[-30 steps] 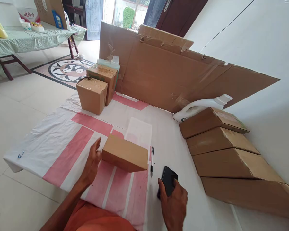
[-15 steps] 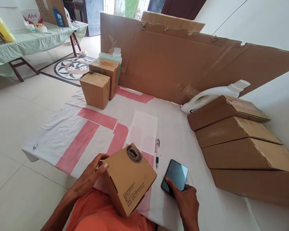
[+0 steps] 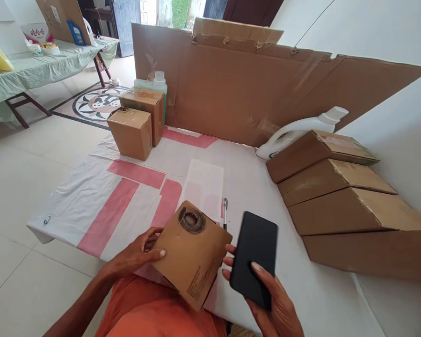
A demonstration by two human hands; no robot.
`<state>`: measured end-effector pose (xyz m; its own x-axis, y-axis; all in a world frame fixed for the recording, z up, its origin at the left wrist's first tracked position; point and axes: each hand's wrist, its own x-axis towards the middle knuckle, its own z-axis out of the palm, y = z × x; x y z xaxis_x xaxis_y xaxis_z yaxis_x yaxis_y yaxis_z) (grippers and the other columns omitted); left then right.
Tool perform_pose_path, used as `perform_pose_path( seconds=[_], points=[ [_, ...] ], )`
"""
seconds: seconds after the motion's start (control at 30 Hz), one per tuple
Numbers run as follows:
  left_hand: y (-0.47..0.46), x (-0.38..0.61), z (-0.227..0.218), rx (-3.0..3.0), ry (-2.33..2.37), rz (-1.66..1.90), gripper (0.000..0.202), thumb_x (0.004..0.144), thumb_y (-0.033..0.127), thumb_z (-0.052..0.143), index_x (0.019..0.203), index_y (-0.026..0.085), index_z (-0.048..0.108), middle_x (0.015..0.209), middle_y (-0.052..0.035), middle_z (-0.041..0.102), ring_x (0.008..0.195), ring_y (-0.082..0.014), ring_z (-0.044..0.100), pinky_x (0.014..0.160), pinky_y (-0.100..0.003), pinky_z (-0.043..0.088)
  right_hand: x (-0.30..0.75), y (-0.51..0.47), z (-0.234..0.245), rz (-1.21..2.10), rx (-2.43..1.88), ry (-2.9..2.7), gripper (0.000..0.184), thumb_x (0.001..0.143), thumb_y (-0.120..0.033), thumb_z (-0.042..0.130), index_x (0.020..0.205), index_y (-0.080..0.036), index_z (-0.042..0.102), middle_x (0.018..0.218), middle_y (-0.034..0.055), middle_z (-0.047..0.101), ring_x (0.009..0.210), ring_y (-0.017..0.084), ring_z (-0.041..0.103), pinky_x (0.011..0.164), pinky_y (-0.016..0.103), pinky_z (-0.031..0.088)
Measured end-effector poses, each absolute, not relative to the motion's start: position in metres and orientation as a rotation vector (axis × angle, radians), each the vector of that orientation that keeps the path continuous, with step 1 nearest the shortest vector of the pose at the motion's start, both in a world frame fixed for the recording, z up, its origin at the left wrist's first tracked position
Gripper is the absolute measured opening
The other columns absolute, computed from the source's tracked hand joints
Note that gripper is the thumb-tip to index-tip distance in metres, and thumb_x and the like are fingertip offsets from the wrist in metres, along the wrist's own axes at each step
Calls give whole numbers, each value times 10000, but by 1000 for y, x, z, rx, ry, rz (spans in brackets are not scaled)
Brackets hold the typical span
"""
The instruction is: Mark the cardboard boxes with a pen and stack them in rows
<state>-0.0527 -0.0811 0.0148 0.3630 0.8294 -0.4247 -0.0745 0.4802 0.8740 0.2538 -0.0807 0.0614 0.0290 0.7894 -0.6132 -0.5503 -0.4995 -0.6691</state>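
My left hand point(image 3: 140, 252) is closed on the left edge of a cardboard box point(image 3: 192, 252), thumb on its top face and the other fingers tucked behind. The box is tilted, raised off the sheet point(image 3: 101, 201) and hanging over my lap. It has a dark round mark near its far corner and small print on the side nearest me.

My right hand point(image 3: 273, 304) grips a dark phone point(image 3: 254, 260), thumb across its upper face and fingers curled underneath. The phone is just beside the right edge of the box; I cannot tell whether they touch.

A pen point(image 3: 225, 213) lies on the white and pink sheet just beyond both hands, between box and phone. To the right of my right hand, flat boxes point(image 3: 337, 206) lie stacked in overlapping layers. A white jug point(image 3: 298, 133) lies on its side behind them.

Well beyond my left hand two closed boxes point(image 3: 131, 133) stand side by side, with a green bottle point(image 3: 157, 84) behind them. A big cardboard panel point(image 3: 249, 93) stands upright across the far edge of the sheet.
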Motion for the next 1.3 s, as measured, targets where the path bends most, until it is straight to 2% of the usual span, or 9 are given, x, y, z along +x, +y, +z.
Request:
perform_pose_path(
  seconds=[0.07, 0.17, 0.23, 0.37, 0.47, 0.67, 0.83, 1.13, 1.3],
  points=[
    [-88, -35, 6, 837, 1059, 815, 741, 828, 544, 776, 1433, 227, 489, 1446, -158, 615, 1318, -336, 608, 1075, -460, 487, 230, -77, 69, 1874, -1130, -296, 470, 741, -433, 910, 1079, -130, 788, 1074, 145, 801, 843, 266, 766, 736, 385, 658],
    [-97, -12, -10, 801, 1117, 926, 761, 852, 572, 760, 1455, 243, 432, 1455, -163, 591, 1315, -319, 609, 1088, -456, 490, 193, -65, 67, 2085, -920, -295, 633, 813, -690, 773, 1112, -132, 788, 1092, 160, 789, 841, 262, 746, 727, 387, 641],
    [-101, -5, -16, 840, 1177, 942, 760, 864, 609, 741, 1454, 249, 425, 1433, -159, 594, 1300, -305, 609, 1091, -444, 485, 172, -58, 62, 2164, -842, -272, 704, 825, -782, 685, 1117, -148, 780, 1090, 157, 787, 862, 276, 741, 727, 403, 632],
    [-106, -4, -19, 899, 1198, 956, 792, 846, 762, 654, 1391, 220, 467, 1220, -127, 651, 1116, -271, 644, 955, -397, 528, 150, -52, 47, 2284, -767, -217, 562, 882, -675, 694, 1107, -165, 765, 1026, 130, 792, 894, 283, 740, 762, 428, 618],
    [-105, -7, -20, 915, 1198, 953, 790, 828, 787, 653, 1353, 219, 492, 1082, -84, 653, 997, -242, 639, 867, -360, 525, 146, -52, 40, 2310, -733, -179, 523, 915, -625, 666, 1117, -151, 758, 1021, 135, 789, 915, 286, 742, 771, 431, 614],
    [-103, -9, -30, 936, 1178, 947, 849, 797, 777, 695, 1405, 228, 472, 1219, -122, 628, 1169, -286, 584, 971, -383, 489, 149, -50, 39, 2299, -769, -138, 509, 911, -595, 644, 1118, -146, 763, 948, 126, 795, 889, 281, 748, 770, 420, 615],
    [-103, -9, -28, 924, 1193, 934, 853, 787, 819, 661, 1362, 209, 499, 1042, -85, 635, 1012, -258, 609, 869, -369, 511, 148, -50, 42, 2266, -792, -151, 524, 917, -608, 612, 1091, -139, 770, 960, 135, 798, 893, 286, 751, 770, 418, 622],
    [-105, -8, -26, 857, 1233, 942, 817, 794, 704, 740, 1404, 216, 503, 1369, -177, 647, 1267, -339, 622, 1059, -449, 506, 155, -55, 46, 2240, -820, -252, 607, 869, -712, 667, 1067, -153, 799, 1016, 147, 811, 941, 313, 764, 839, 479, 620],
    [-107, -16, -25, 746, 1311, 991, 808, 804, 616, 765, 1426, 193, 470, 1410, -195, 636, 1287, -358, 635, 1066, -481, 522, 205, -46, 52, 1826, -1066, -341, 731, 782, -813, 696, 1135, -181, 804, 1152, 146, 802, 937, 295, 772, 826, 428, 631]
  ],
)
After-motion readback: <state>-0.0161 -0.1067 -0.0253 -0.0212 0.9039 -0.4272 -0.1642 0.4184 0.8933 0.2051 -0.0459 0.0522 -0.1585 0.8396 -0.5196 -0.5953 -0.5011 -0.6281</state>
